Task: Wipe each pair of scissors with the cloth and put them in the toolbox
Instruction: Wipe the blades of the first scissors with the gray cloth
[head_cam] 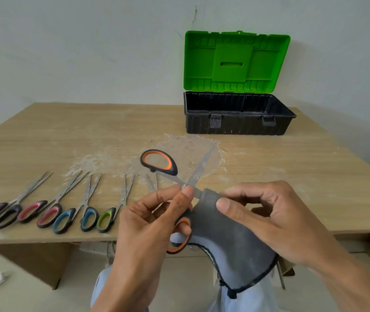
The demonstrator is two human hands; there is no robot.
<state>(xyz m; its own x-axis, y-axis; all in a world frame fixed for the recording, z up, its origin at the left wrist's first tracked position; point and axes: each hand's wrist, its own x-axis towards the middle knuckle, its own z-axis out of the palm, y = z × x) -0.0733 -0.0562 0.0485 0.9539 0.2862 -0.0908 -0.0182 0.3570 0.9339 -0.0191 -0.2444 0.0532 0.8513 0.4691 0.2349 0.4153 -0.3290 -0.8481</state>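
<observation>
Orange-handled scissors (198,169), head view: the pair is held in the air over the near edge of the table (55,136). The blades are spread into an X. The handles are black with orange lining. One loop points up and away from the person, and the other sits low between the hands. The exposed blade is dull grey metal with pale specks and points up and to the right.

The left hand (148,224) pinches the pair near the pivot between thumb and fingertips. The right hand (267,219) has its fingers and thumb curled round a grey cloth (224,239) and presses it round the second blade, which is covered. The rest of the cloth hangs down below the hand.

A row of scissors (32,210) lies on the left of the table with the blades pointing away. Their handle linings are black, pink, blue and green. The toolbox (238,124) stands at the far right of the table, its black base open and its green lid (236,59) upright against the wall. White dusty residue (103,161) marks the tabletop between the toolbox and the row.
</observation>
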